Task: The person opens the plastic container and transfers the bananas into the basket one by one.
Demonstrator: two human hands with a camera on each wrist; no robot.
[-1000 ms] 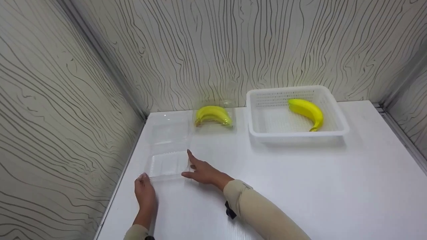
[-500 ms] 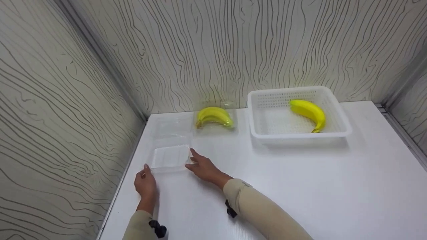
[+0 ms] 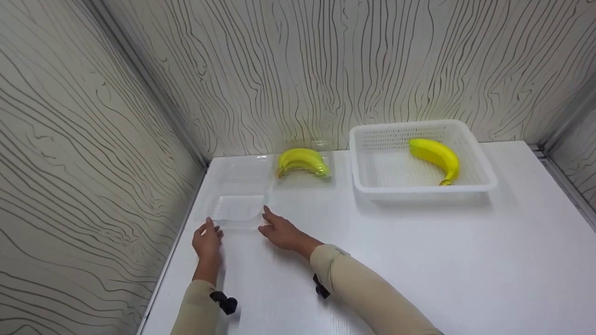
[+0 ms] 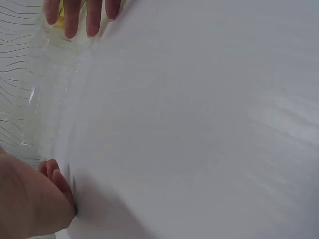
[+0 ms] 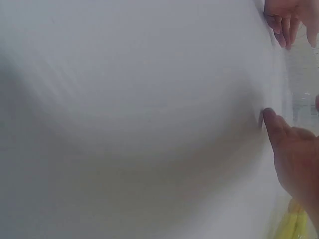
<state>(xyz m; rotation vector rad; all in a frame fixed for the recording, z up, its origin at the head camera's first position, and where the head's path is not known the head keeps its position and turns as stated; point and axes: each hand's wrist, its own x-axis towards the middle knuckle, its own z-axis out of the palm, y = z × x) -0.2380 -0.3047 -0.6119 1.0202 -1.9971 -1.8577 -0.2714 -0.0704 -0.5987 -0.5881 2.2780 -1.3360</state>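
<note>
A clear plastic clamshell box (image 3: 236,208) is seen lying open on the white bench (image 3: 396,260), near its left rear corner, with the tray half toward the person and the lid half laid back toward the wall. The left hand (image 3: 207,240) is placed at the near left corner of the box, its fingers extended and touching the rim, nothing being gripped. The right hand (image 3: 279,231) is set against the near right corner, fingers likewise straight and resting on the edge, no grasp being made. Just behind and to the right of the box, a second clear container holding a bunch of bananas (image 3: 302,162) is stood near the wall. Further right, a white perforated basket (image 3: 465,188) is placed, and a single banana (image 3: 435,156) is held in it.
</note>
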